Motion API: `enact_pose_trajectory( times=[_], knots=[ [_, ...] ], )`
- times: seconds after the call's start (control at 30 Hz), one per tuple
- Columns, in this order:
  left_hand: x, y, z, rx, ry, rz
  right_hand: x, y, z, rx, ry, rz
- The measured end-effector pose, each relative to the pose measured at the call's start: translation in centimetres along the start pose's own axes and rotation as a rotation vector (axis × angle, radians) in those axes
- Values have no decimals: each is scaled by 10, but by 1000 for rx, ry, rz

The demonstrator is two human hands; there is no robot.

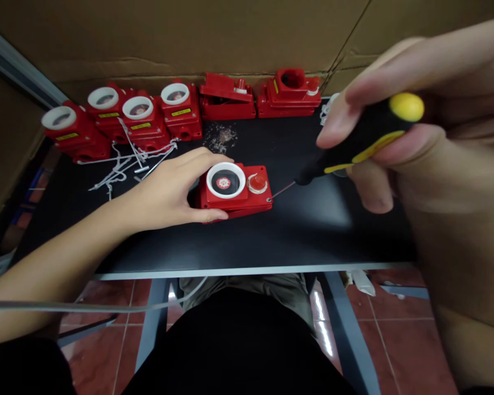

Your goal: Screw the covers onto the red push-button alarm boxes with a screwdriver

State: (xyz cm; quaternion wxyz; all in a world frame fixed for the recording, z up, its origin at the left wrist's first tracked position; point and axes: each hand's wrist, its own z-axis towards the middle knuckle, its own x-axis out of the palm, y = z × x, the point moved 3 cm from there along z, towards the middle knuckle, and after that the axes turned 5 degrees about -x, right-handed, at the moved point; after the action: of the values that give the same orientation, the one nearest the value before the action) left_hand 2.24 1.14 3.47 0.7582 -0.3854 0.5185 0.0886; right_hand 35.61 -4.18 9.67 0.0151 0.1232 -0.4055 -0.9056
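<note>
My left hand [177,186] is spread in a wide C around the left end of the red plastic box with a round, white-rimmed window [247,204], thumb along the near side and fingers round the far side, and the box sits on the black-topped counter [304,230] at the middle of the frame. My right hand [448,159], large and somewhat blurred at the right of the frame, is curled closed about the fat handle of the black-and-yellow screwdriver [354,137]. Its thin steel shaft runs down to the small metal screw [269,199] at the near right corner of the cover; the tip seems to meet the head, though I can't make out whether it is fully seated. The shaft looks slanted from here, so I'd want it in line with the screw, pressing straight down as I turn, or the tip may slip out and scar the red plastic. The seam along the near side looks uneven, so it pays to hold the cover square to its base. My left thumb is well away from the tip, which suits me; a firm hold there should stop the box swivelling. Short, steady twists with even pressure ought to serve better than force.
</note>
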Motion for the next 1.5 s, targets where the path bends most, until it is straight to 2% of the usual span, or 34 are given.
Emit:
enact_pose_trajectory(
  times=[0.17,0.27,0.37,0.53,0.63,0.8,0.9,1.0,1.13,1.23,1.37,1.5],
  knots=[
    [1,-2,0,3,26,-11,13,2,3,45,95,181],
    [4,-3,-1,-31,59,-27,14,-5,9,-69,107,249],
    [7,-3,-2,-47,81,-32,9,-10,11,-214,83,89],
    [7,-2,-2,-9,34,10,2,-12,3,-181,-17,-219],
    [5,-1,-3,-42,34,16,3,-10,0,-202,-51,-277],
    [4,-1,-4,-68,37,39,8,-9,7,-76,-37,-3],
    [5,0,-3,-57,31,33,5,-8,13,-114,-16,44],
    [6,2,-2,-46,22,29,4,-13,16,-102,76,50],
    [6,3,-1,-29,6,35,10,-16,17,-157,202,234],
    [5,3,-1,-10,1,27,15,-12,15,-128,239,278],
    [5,3,0,-7,-2,5,15,0,17,-145,212,185],
    [5,4,1,-2,11,-14,9,6,19,-166,66,-51]
  ],
)
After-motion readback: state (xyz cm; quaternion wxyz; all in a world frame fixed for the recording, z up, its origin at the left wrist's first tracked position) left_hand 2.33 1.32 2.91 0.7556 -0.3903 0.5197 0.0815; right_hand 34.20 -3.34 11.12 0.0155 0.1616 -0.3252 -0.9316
